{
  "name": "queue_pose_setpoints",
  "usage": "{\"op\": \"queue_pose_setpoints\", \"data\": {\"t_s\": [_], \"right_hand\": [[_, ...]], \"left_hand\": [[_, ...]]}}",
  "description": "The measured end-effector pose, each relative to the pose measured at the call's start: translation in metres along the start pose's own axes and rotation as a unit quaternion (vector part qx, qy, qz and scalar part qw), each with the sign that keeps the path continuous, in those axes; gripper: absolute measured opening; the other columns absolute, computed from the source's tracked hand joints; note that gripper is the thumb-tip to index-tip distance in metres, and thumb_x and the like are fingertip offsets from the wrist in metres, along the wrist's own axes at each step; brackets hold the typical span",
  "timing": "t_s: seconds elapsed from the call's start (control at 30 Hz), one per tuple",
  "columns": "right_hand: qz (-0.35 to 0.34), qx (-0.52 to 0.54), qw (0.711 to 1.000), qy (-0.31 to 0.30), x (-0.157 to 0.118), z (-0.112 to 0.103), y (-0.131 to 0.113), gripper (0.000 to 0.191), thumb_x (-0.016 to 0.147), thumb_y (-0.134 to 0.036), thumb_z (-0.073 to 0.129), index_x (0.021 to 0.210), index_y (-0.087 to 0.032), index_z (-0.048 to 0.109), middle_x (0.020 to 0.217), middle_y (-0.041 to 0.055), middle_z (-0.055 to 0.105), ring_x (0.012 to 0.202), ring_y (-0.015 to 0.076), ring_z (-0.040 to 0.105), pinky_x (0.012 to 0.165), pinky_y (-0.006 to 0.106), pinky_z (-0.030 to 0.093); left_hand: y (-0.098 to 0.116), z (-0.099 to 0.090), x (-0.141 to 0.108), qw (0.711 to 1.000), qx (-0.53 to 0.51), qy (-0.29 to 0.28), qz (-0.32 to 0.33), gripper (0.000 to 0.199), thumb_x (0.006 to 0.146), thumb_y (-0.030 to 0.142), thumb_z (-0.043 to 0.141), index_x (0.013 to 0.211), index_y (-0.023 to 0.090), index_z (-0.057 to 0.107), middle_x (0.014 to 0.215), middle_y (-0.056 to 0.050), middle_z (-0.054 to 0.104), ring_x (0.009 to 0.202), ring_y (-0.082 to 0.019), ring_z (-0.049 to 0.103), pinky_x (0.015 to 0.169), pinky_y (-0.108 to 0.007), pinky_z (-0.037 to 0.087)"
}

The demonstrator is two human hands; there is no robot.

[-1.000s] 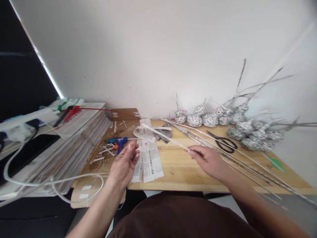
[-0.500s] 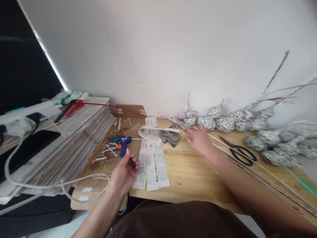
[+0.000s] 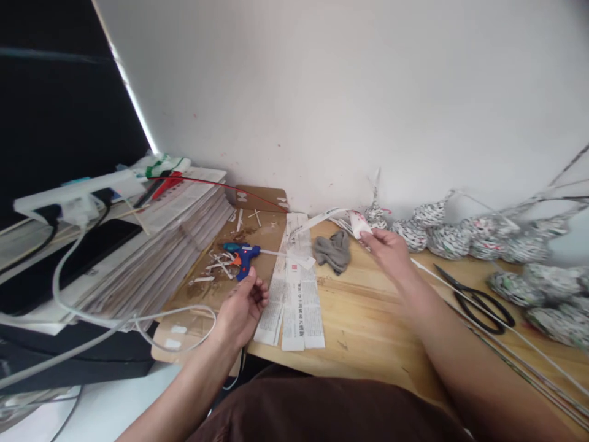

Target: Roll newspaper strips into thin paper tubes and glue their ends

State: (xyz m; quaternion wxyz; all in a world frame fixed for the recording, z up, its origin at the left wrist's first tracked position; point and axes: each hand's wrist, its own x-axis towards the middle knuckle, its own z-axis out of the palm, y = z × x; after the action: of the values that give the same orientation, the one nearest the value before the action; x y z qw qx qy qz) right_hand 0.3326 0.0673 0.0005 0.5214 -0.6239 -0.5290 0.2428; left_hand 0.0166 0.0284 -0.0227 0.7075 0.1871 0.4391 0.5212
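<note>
In my right hand (image 3: 389,245), thumb and fingers pinch one end of a long white paper strip (image 3: 359,224), which arcs leftward over the table. My left hand (image 3: 243,307) hovers palm up by the table's front edge, its fingers loosely curled and apart from the thumb, with nothing visible in it. Just beyond it lies a blue glue gun (image 3: 247,258) with a glue stick in its back. Flat newspaper strips (image 3: 299,307) lie to its right. Between the hands, farther back, sits a crumpled grey cloth (image 3: 332,252).
Black scissors (image 3: 478,304) and long thin paper rods (image 3: 510,356) lie at right. Several woven paper gourd shapes (image 3: 448,239) line the wall. Paper scraps (image 3: 221,267) litter a cardboard sheet (image 3: 262,230). A newspaper stack (image 3: 184,239) bears a power strip (image 3: 83,190); a white cable (image 3: 175,310) loops nearby.
My right hand has taken hold of the paper strip's end and lifted it off the newspaper. The left hand stays near the glue gun. The whole view has shifted slightly.
</note>
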Motion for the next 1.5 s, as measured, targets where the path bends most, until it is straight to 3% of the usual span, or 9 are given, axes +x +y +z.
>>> {"op": "queue_pose_setpoints", "data": {"t_s": [0.2, 0.47, 0.57, 0.67, 0.9, 1.13, 1.3, 1.4, 1.5], "right_hand": [[0.005, 0.23, 0.967, -0.11, -0.019, -0.005, -0.042, 0.017, 0.072, -0.035, 0.069, 0.071, -0.019, 0.064, 0.067, 0.0015, 0.061, 0.055, 0.0113, 0.045, 0.051, 0.026, 0.033], [-0.012, 0.431, 0.856, -0.285, -0.058, -0.028, -0.102, 0.012, 0.072, -0.034, 0.062, 0.071, -0.022, 0.062, 0.092, 0.007, 0.066, 0.093, 0.0284, 0.062, 0.08, 0.046, 0.049], [-0.007, 0.483, 0.816, -0.319, -0.065, -0.03, -0.112, 0.015, 0.072, -0.037, 0.06, 0.069, -0.022, 0.059, 0.086, 0.0057, 0.065, 0.084, 0.0252, 0.064, 0.072, 0.041, 0.051], [0.03, 0.499, 0.817, -0.288, -0.063, -0.027, -0.114, 0.016, 0.071, -0.04, 0.06, 0.072, -0.023, 0.059, 0.083, 0.0035, 0.064, 0.07, 0.0202, 0.062, 0.063, 0.036, 0.051], [0.106, 0.504, 0.822, -0.242, -0.038, 0.001, -0.101, 0.013, 0.08, -0.034, 0.058, 0.079, -0.022, 0.063, 0.085, 0.0017, 0.069, 0.076, 0.0173, 0.066, 0.071, 0.032, 0.054], [0.103, 0.463, 0.834, -0.282, -0.027, 0.025, -0.075, 0.024, 0.085, -0.043, 0.059, 0.092, -0.02, 0.063, 0.087, 0.0032, 0.069, 0.082, 0.0183, 0.068, 0.068, 0.03, 0.055], [-0.072, 0.083, 0.968, -0.225, -0.01, 0.029, -0.027, 0.041, 0.088, -0.054, 0.048, 0.102, -0.019, 0.065, 0.103, 0.0102, 0.068, 0.097, 0.0244, 0.063, 0.084, 0.039, 0.05], [-0.199, -0.223, 0.926, -0.229, -0.004, 0.032, -0.002, 0.042, 0.084, -0.042, 0.06, 0.118, -0.017, 0.063, 0.118, 0.0142, 0.062, 0.111, 0.0292, 0.053, 0.098, 0.042, 0.038], [-0.202, -0.363, 0.885, -0.211, -0.003, 0.038, 0.007, 0.032, 0.094, -0.028, 0.042, 0.107, -0.014, 0.067, 0.101, 0.0145, 0.067, 0.099, 0.0252, 0.058, 0.089, 0.036, 0.039]], "left_hand": [[0.004, 0.012, 0.001, 0.978, 0.119, -0.054, 0.16, 0.032, 0.068, 0.027, 0.077, 0.094, 0.017, 0.062, 0.083, -0.001, 0.062, 0.073, -0.01, 0.059, 0.064, -0.018, 0.048], [0.014, 0.049, -0.002, 0.808, 0.443, -0.164, 0.352, 0.078, 0.068, 0.025, 0.076, 0.137, 0.032, 0.041, 0.14, -0.01, 0.045, 0.118, -0.025, 0.048, 0.078, -0.031, 0.051], [0.006, 0.059, -0.01, 0.763, 0.479, -0.236, 0.364, 0.07, 0.073, 0.026, 0.073, 0.136, 0.037, 0.044, 0.143, -0.007, 0.042, 0.125, -0.026, 0.042, 0.081, -0.031, 0.051], [-0.002, 0.064, -0.02, 0.751, 0.48, -0.282, 0.355, 0.071, 0.071, 0.03, 0.075, 0.136, 0.036, 0.046, 0.145, -0.008, 0.04, 0.129, -0.028, 0.038, 0.082, -0.031, 0.051], [-0.011, 0.066, -0.039, 0.824, 0.315, -0.464, 0.084, 0.045, 0.083, 0.035, 0.064, 0.126, 0.025, 0.058, 0.117, -0.01, 0.063, 0.108, -0.024, 0.057, 0.074, -0.029, 0.049], [-0.021, 0.07, -0.037, 0.868, 0.269, -0.418, 0.016, 0.025, 0.071, 0.025, 0.077, 0.093, 0.017, 0.072, 0.09, -0.005, 0.066, 0.086, -0.015, 0.059, 0.078, -0.027, 0.046], [-0.013, 0.074, -0.029, 0.914, 0.249, -0.314, 0.073, 0.02, 0.073, 0.031, 0.074, 0.084, 0.014, 0.071, 0.079, -0.003, 0.066, 0.068, -0.011, 0.058, 0.059, -0.021, 0.047], [-0.002, 0.074, -0.02, 0.943, 0.216, -0.224, 0.115, 0.024, 0.075, 0.036, 0.072, 0.085, 0.015, 0.068, 0.076, -0.003, 0.066, 0.064, -0.011, 0.059, 0.047, -0.017, 0.046], [0.007, 0.072, -0.014, 0.959, 0.19, -0.179, 0.115, 0.027, 0.073, 0.038, 0.072, 0.087, 0.016, 0.065, 0.076, -0.002, 0.068, 0.063, -0.011, 0.063, 0.048, -0.018, 0.05]]}}
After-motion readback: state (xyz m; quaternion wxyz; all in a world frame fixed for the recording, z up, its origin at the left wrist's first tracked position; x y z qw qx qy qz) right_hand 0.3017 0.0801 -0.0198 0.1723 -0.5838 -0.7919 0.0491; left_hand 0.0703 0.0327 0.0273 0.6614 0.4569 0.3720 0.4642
